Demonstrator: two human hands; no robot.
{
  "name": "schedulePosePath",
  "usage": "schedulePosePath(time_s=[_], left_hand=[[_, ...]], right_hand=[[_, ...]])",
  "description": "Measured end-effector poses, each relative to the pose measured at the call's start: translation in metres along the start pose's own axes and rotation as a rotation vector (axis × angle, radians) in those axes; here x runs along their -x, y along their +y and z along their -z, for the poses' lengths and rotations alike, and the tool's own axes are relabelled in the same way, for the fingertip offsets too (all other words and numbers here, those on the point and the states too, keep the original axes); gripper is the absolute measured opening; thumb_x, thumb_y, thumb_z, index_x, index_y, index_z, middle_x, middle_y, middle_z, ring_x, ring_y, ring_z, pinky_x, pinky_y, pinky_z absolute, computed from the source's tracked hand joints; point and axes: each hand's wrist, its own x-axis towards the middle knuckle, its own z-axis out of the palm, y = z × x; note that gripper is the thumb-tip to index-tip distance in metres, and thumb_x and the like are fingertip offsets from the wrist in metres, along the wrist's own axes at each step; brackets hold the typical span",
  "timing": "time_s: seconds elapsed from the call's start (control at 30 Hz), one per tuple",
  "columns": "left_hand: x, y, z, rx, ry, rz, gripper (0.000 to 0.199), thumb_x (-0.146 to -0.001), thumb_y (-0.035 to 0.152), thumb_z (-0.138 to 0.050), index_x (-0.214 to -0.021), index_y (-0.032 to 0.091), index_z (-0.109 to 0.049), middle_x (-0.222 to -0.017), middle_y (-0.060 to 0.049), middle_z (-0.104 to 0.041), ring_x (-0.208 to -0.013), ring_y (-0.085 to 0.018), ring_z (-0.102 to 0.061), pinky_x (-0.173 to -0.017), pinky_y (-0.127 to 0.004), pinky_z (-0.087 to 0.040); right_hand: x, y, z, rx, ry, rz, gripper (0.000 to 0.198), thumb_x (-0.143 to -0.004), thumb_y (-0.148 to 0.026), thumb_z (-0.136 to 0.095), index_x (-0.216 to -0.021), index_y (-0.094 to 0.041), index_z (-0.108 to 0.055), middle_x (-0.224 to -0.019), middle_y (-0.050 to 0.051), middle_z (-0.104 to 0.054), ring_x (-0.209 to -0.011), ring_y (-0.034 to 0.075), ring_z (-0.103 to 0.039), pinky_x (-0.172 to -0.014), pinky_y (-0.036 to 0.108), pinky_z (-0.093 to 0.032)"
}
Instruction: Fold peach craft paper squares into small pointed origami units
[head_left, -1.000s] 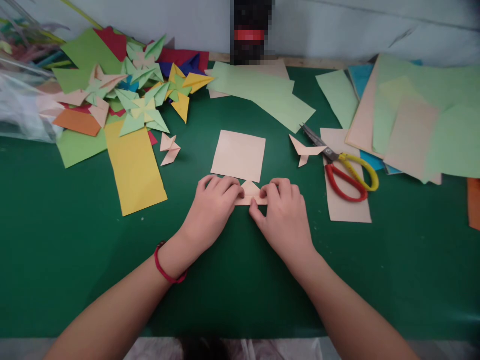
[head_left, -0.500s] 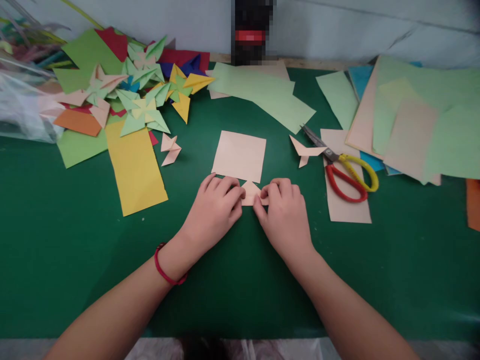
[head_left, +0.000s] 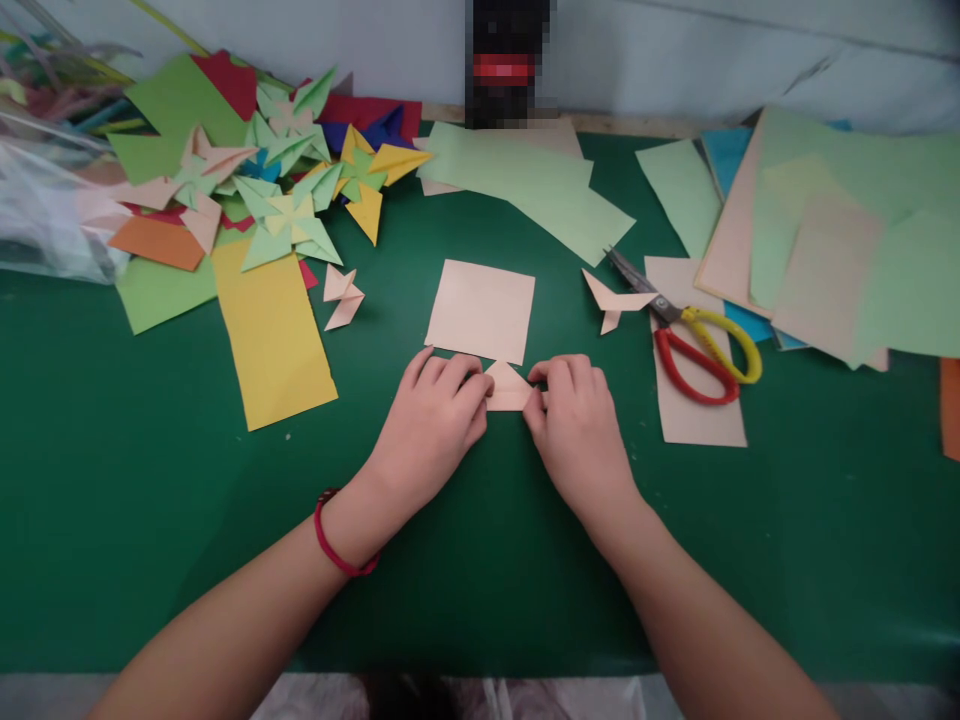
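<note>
A small folded piece of pale pink paper [head_left: 508,390] lies on the green table, its peak pointing away from me. My left hand [head_left: 442,410] is closed on its left end, with the fingertips pressing the paper down. At the right end, my right hand [head_left: 576,420] pinches the paper between thumb and fingers. Both ends are hidden under my fingers. Just beyond it rests a flat pale pink square [head_left: 481,310]. Two folded pink pieces lie apart: one zigzag piece [head_left: 343,297] to the left and one winged piece [head_left: 611,298] to the right.
Scissors [head_left: 705,345] with red and yellow handles lie on a pink strip [head_left: 701,425] at right. A yellow sheet [head_left: 271,345] is at left, below a heap of folded paper stars [head_left: 291,218]. Stacked green and pink sheets [head_left: 825,240] cover the back right; a plastic bag [head_left: 56,200] sits far left.
My right thumb and fingers have slid right along the folded paper's edge to its end, uncovering more of it. My left hand keeps its hold. The whole view has shifted slightly.
</note>
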Motion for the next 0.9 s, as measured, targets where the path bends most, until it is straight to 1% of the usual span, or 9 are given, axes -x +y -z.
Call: schedulePosePath(time_s=[0.23, 0.43, 0.63, 0.9], left_hand=[[-0.0004, 0.0001, 0.0004, 0.006, 0.004, -0.002, 0.016, -0.086, 0.014, -0.045, -0.091, 0.018, -0.059, -0.098, -0.006, -0.060, -0.090, -0.021, -0.053, -0.097, -0.046, -0.036], [-0.0003, -0.0001, 0.0003, 0.005, -0.010, 0.001, 0.016, -0.087, 0.015, -0.044, -0.092, 0.018, -0.059, -0.099, -0.006, -0.059, -0.090, -0.020, -0.052, -0.099, -0.044, -0.036], [0.0003, -0.0003, -0.0002, 0.006, -0.016, 0.006, 0.017, -0.087, 0.016, -0.043, -0.093, 0.017, -0.059, -0.100, -0.006, -0.059, -0.091, -0.020, -0.052, -0.101, -0.043, -0.034], [-0.0005, 0.0006, -0.0005, 0.016, -0.004, 0.010, 0.017, -0.086, 0.015, -0.044, -0.092, 0.018, -0.059, -0.099, -0.006, -0.059, -0.090, -0.021, -0.052, -0.099, -0.044, -0.035]], right_hand=[[0.0003, 0.0022, 0.0020, -0.011, -0.031, 0.026, 0.013, -0.083, -0.009, -0.042, -0.084, -0.015, -0.054, -0.092, 0.012, -0.052, -0.079, 0.022, -0.043, -0.064, 0.033, -0.036], [0.0000, 0.0028, 0.0018, -0.011, -0.004, 0.026, 0.013, -0.084, -0.009, -0.042, -0.085, -0.014, -0.054, -0.093, 0.013, -0.053, -0.079, 0.021, -0.042, -0.065, 0.033, -0.038], [-0.0003, 0.0022, 0.0029, 0.005, 0.004, 0.041, 0.014, -0.083, -0.010, -0.043, -0.078, -0.015, -0.055, -0.094, 0.013, -0.053, -0.078, 0.022, -0.042, -0.063, 0.033, -0.038], [0.0004, -0.0009, 0.0036, 0.025, -0.009, 0.034, 0.014, -0.082, -0.012, -0.041, -0.083, -0.014, -0.054, -0.098, 0.015, -0.053, -0.082, 0.023, -0.043, -0.065, 0.035, -0.038]])
